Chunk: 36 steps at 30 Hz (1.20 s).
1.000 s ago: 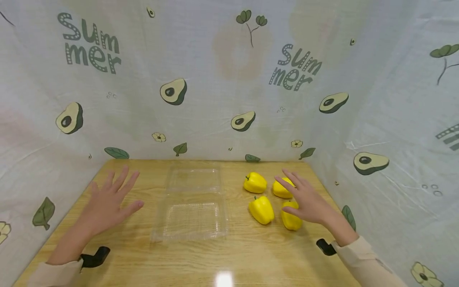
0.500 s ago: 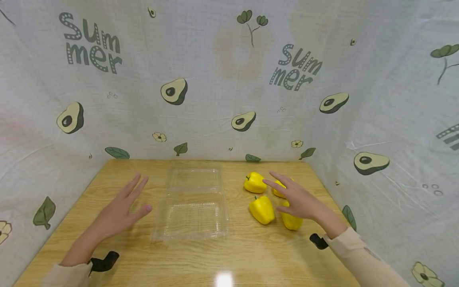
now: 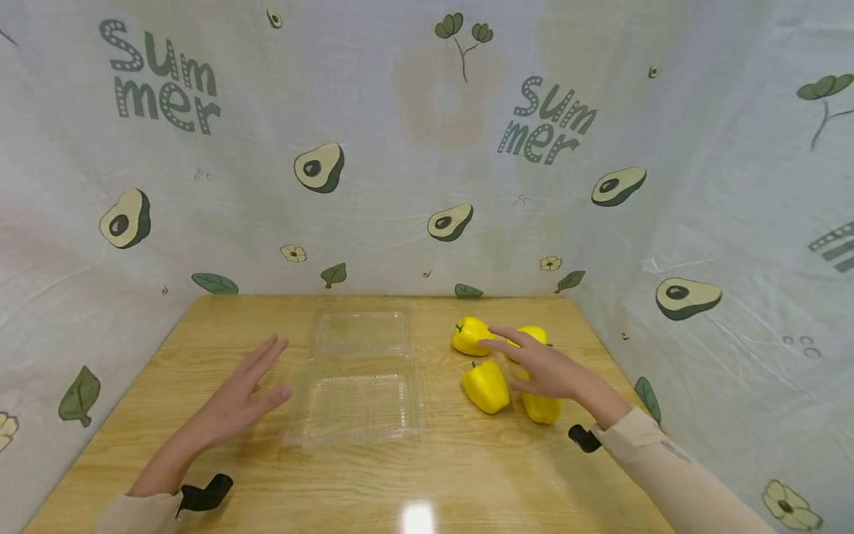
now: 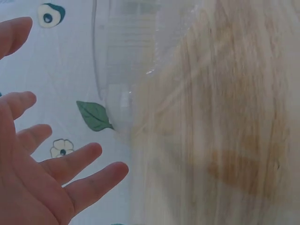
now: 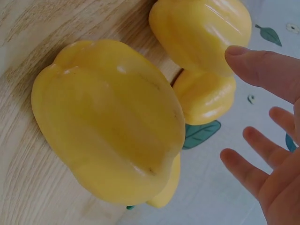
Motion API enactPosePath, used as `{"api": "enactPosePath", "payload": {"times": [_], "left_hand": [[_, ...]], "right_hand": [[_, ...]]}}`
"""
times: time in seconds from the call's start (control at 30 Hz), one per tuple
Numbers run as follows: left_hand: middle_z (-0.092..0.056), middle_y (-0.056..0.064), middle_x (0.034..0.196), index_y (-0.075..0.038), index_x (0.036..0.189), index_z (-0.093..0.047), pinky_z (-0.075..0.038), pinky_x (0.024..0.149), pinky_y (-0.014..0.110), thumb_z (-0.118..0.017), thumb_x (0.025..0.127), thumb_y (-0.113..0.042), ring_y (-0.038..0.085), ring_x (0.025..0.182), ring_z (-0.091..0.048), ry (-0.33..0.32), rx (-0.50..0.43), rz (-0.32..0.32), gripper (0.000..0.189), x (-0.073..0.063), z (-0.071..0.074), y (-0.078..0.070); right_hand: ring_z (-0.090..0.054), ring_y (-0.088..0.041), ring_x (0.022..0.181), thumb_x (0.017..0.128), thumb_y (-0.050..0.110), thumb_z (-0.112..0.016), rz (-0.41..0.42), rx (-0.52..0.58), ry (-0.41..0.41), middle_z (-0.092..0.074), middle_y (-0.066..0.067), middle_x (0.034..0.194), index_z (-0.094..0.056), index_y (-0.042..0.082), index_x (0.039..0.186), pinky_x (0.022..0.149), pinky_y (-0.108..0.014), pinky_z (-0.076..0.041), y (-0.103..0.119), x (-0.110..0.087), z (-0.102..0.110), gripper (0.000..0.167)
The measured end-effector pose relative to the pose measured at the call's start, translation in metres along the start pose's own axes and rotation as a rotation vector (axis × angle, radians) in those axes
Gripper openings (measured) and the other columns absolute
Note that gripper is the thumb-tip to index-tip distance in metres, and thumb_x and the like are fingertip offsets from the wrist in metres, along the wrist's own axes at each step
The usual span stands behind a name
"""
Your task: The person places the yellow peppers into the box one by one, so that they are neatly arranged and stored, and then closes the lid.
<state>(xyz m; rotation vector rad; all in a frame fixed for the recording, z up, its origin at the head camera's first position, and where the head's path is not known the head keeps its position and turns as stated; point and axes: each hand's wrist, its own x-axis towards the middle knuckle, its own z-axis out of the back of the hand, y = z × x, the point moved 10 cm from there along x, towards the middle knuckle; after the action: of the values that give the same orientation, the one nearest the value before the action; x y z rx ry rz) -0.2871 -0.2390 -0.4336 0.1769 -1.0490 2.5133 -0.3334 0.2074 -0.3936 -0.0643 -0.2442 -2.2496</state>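
Observation:
Several yellow bell peppers lie in a loose group on the right half of the table: a front left pepper [image 3: 486, 387], a back left pepper [image 3: 471, 337], a back right pepper [image 3: 531, 333] and a front right pepper [image 3: 542, 408]. Over the right-hand pair my right hand [image 3: 543, 368] hovers with fingers extended, partly hiding them. The right wrist view shows a large pepper [image 5: 110, 122] close up and nothing in that hand. A clear plastic clamshell container [image 3: 360, 404] lies unfolded mid-table. To its left, my left hand [image 3: 233, 404] is held in the air, fingers spread and holding nothing.
The wooden table [image 3: 347, 489] is enclosed by a printed cloth [image 3: 400, 170] at the back and sides. Black wrist-mount pieces [image 3: 207, 493] stick out near both wrists.
Both hands have moved inward: the left toward the container, the right leftward over the peppers. The peppers and container have stayed in place; the head view has shifted very slightly.

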Motion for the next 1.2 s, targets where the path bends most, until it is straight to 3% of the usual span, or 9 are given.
{"api": "enactPosePath", "payload": {"times": [0.17,0.3,0.5,0.87,1.2], "left_hand": [[-0.011,0.027,0.175,-0.019,0.171,-0.022,-0.052,0.096,0.073,-0.065,0.107,-0.021,0.062,0.139,-0.044,0.016,-0.075,-0.037,0.077,-0.001,-0.008,-0.004],[-0.013,0.028,0.174,-0.018,0.17,-0.026,-0.056,0.094,0.066,-0.065,0.107,-0.016,0.063,0.135,-0.048,0.027,-0.133,-0.041,0.074,-0.001,-0.014,-0.005],[-0.013,0.025,0.175,-0.023,0.17,-0.027,-0.055,0.095,0.069,-0.063,0.108,-0.016,0.061,0.137,-0.047,0.048,-0.187,-0.007,0.071,-0.003,-0.022,-0.001],[-0.011,0.026,0.175,-0.022,0.169,-0.029,-0.053,0.096,0.071,-0.06,0.11,-0.018,0.058,0.139,-0.047,0.08,-0.254,0.047,0.066,-0.006,-0.031,0.005],[-0.013,0.025,0.174,-0.018,0.167,-0.034,-0.053,0.098,0.07,-0.06,0.111,-0.019,0.058,0.138,-0.048,0.096,-0.289,0.054,0.062,-0.01,-0.037,0.007]], "right_hand": [[-0.051,-0.046,0.142,0.086,-0.005,-0.086,0.015,0.034,0.037,-0.04,-0.024,0.164,-0.05,0.018,0.157,0.099,-0.054,-0.059,0.001,0.001,-0.006,0.083],[-0.052,-0.045,0.14,0.086,-0.008,-0.084,0.042,0.056,0.061,-0.042,-0.024,0.162,-0.052,0.015,0.156,0.098,-0.051,-0.06,0.005,0.001,-0.011,0.08],[-0.05,-0.044,0.142,0.087,-0.007,-0.083,0.075,0.041,0.085,-0.044,-0.024,0.161,-0.054,0.014,0.154,0.102,-0.053,-0.057,0.011,0.005,-0.015,0.077],[-0.048,-0.042,0.144,0.084,-0.009,-0.084,0.073,0.046,0.145,-0.045,-0.023,0.16,-0.056,0.014,0.152,0.108,-0.057,-0.052,0.012,0.012,-0.021,0.077],[-0.056,-0.039,0.136,0.088,-0.013,-0.079,0.036,0.084,0.215,-0.051,-0.023,0.153,-0.063,0.016,0.145,0.104,-0.052,-0.056,0.011,0.012,-0.029,0.066]]}}
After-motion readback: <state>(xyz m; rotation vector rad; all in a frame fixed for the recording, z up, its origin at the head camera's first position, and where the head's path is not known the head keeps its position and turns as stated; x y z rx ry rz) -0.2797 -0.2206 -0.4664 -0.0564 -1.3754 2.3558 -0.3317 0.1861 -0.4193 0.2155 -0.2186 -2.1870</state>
